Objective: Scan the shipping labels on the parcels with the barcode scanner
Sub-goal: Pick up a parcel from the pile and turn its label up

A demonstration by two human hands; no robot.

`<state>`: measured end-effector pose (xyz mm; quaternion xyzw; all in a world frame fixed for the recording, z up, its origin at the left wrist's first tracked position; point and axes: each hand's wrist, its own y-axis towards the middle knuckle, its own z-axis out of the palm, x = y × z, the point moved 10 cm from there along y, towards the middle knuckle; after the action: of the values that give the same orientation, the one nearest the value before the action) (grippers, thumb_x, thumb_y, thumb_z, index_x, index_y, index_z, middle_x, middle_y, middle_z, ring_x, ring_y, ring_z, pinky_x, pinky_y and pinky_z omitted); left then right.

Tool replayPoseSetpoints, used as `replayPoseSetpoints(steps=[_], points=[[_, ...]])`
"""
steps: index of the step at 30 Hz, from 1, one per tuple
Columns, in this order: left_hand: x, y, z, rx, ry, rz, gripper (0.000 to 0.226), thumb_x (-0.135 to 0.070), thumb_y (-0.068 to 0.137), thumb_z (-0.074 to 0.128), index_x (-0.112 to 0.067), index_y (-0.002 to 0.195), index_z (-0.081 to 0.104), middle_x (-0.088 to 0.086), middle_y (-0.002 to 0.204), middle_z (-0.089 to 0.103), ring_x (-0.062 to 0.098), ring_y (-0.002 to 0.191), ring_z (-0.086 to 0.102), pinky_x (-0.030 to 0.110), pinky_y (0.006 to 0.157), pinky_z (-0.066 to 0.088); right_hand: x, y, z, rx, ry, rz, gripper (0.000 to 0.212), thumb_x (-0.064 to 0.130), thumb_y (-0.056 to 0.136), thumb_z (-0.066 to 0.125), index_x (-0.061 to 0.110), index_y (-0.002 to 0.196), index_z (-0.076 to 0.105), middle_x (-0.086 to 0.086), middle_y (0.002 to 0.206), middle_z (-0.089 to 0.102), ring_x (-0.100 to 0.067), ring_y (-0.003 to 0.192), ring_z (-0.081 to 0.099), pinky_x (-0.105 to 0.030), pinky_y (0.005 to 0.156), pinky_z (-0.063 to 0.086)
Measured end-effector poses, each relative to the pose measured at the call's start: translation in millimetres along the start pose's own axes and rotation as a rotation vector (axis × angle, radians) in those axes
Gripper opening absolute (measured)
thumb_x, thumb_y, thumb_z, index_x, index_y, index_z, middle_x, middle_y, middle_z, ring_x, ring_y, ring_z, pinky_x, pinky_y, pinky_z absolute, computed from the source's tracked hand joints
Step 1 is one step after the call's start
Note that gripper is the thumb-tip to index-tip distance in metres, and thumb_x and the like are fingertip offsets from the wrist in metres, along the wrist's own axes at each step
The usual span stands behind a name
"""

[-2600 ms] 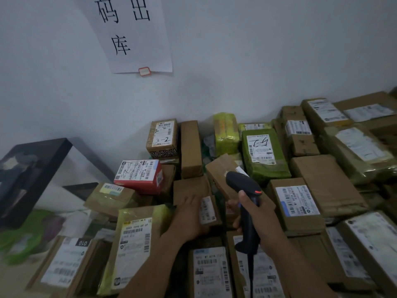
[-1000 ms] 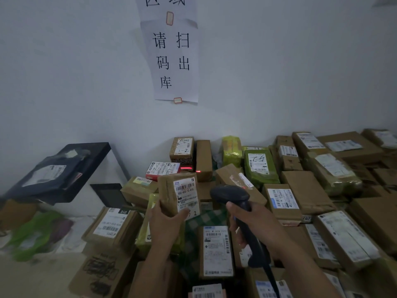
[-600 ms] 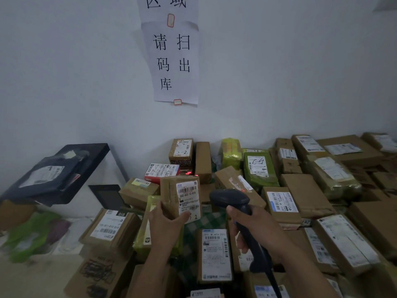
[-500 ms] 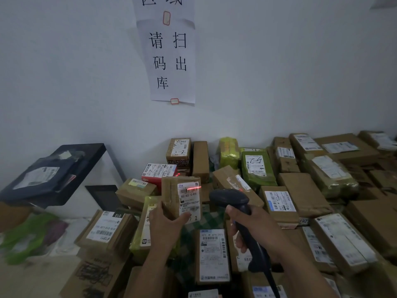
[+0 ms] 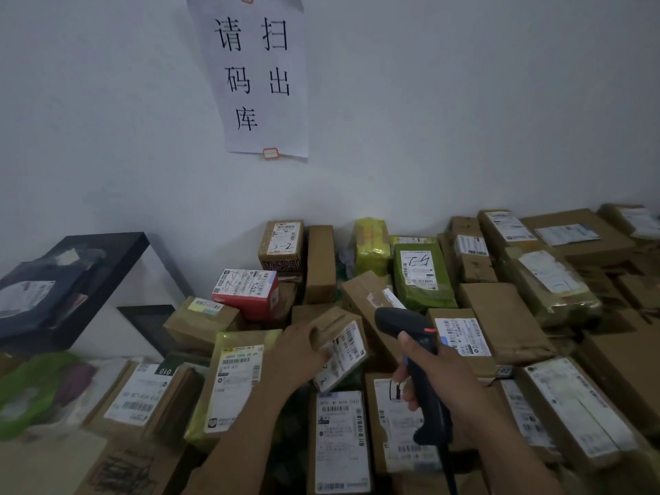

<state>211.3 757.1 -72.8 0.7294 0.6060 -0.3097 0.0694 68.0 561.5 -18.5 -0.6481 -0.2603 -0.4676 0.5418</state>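
Observation:
My left hand (image 5: 298,355) grips a small brown parcel (image 5: 339,346) by its left side, tilted over low among the pile, its white shipping label facing up and right. My right hand (image 5: 434,380) holds the black barcode scanner (image 5: 414,351) by its handle, its head just right of the parcel and pointing away from me. No red scan line shows on the label. Many labelled parcels lie packed around both hands.
A red box (image 5: 246,292), a green bag (image 5: 421,276) and a yellow bag (image 5: 371,241) lie behind the hands. Brown cartons (image 5: 500,316) fill the right side. A black tray (image 5: 71,280) stands at left. A paper notice (image 5: 257,76) hangs on the white wall.
The parcel in my left hand has come down from upright and tilted into the pile. The red scan line on its label is gone. The scanner stayed about where it was.

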Motion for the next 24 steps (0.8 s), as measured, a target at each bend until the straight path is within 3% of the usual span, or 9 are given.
replayPoseSetpoints(steps=[2,6,9,12,17,24], points=[[-2,14,8,0.081,0.009,0.001,0.019,-0.031,0.091,0.065,-0.030,0.107,0.055,-0.010,0.109,0.063,0.004,0.086,0.059,0.022,0.074,0.053,-4,7,0,-0.001,0.006,0.017,0.043,0.038,0.090,0.063,-0.004,0.097,0.061,-0.017,0.075,0.069,-0.024,0.050,0.059,-0.030,0.047,0.050],[-4,33,23,0.205,-0.017,0.034,0.011,-0.024,0.098,0.056,-0.028,0.107,0.053,-0.014,0.097,0.057,-0.001,0.080,0.052,0.014,0.062,0.040,-11,23,-1,-0.005,-0.001,0.052,0.043,0.037,0.091,0.061,-0.006,0.096,0.061,-0.015,0.069,0.066,-0.021,0.046,0.057,-0.026,0.043,0.049],[4,47,29,0.206,-0.002,0.037,0.020,-0.021,0.098,0.054,-0.023,0.118,0.057,-0.005,0.111,0.061,0.005,0.089,0.054,0.018,0.072,0.042,-16,36,0,0.003,-0.015,0.066,0.042,0.037,0.092,0.060,-0.006,0.094,0.061,-0.009,0.057,0.063,-0.018,0.043,0.056,-0.024,0.042,0.048],[12,53,42,0.204,0.067,0.048,0.017,-0.017,0.099,0.049,-0.020,0.112,0.060,0.005,0.121,0.064,0.006,0.086,0.055,0.023,0.078,0.043,-17,51,0,-0.028,0.029,0.049,0.037,0.034,0.092,0.061,-0.003,0.088,0.061,-0.013,0.065,0.064,-0.021,0.045,0.056,-0.027,0.042,0.049],[2,55,57,0.218,0.119,0.173,0.040,-0.026,0.100,0.054,-0.025,0.140,0.051,0.002,0.143,0.050,0.020,0.126,0.051,0.030,0.104,0.041,-17,75,0,-0.075,0.100,0.002,0.039,0.036,0.092,0.061,0.001,0.075,0.059,-0.019,0.071,0.063,-0.023,0.045,0.054,-0.028,0.042,0.047],[4,66,69,0.371,0.180,0.159,0.037,-0.020,0.099,0.055,-0.023,0.136,0.055,0.002,0.133,0.057,0.015,0.114,0.057,0.029,0.095,0.048,-24,86,5,-0.039,0.122,-0.013,0.034,0.034,0.093,0.060,0.005,0.076,0.063,-0.017,0.071,0.063,-0.020,0.045,0.055,-0.027,0.041,0.048]])
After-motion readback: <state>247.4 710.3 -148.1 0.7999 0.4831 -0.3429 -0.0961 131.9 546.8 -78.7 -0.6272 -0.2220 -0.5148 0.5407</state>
